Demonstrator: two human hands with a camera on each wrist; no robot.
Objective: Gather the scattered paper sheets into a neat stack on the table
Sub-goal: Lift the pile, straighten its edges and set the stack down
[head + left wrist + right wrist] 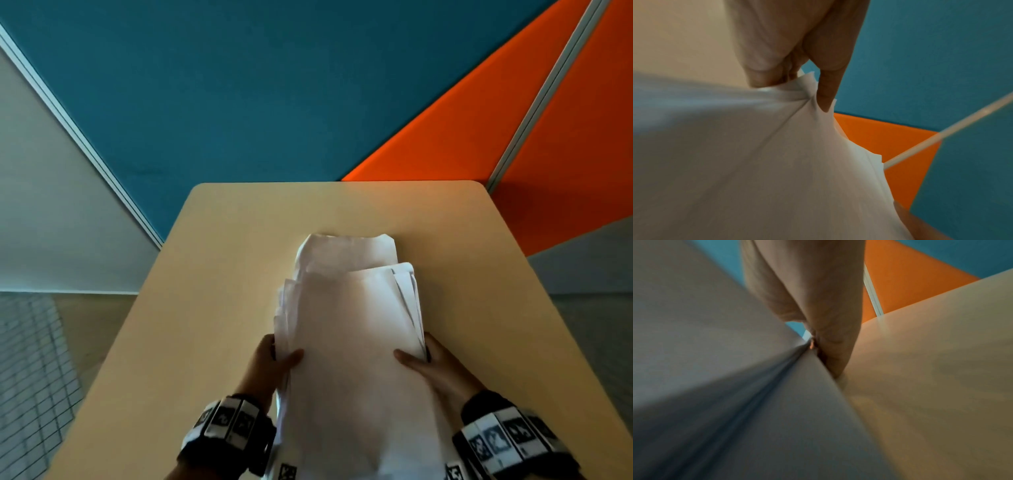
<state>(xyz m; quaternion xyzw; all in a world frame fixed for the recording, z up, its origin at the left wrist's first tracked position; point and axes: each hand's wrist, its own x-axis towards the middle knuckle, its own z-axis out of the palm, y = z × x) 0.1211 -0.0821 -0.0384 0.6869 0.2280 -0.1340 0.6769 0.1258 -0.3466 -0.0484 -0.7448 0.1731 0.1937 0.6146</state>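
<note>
A bundle of white paper sheets (pixel 349 329) is held up on end over the beige table (pixel 219 274), its edges uneven and fanned at the top right. My left hand (pixel 274 359) grips the bundle's left edge, thumb on the near face. My right hand (pixel 435 363) grips the right edge the same way. Behind the bundle, more white sheets (pixel 346 251) show near the table's middle. In the left wrist view the paper sheets (pixel 756 154) bunch and crease under the thumb of my left hand (pixel 807 84). In the right wrist view my right hand (pixel 818 344) pinches the paper sheets (pixel 746 386).
The table's far edge (pixel 335 183) meets a teal partition (pixel 239 85) and an orange partition (pixel 479 137). Bare tabletop lies left and right of the papers. A grey wall and gridded floor (pixel 30 359) lie off the table's left side.
</note>
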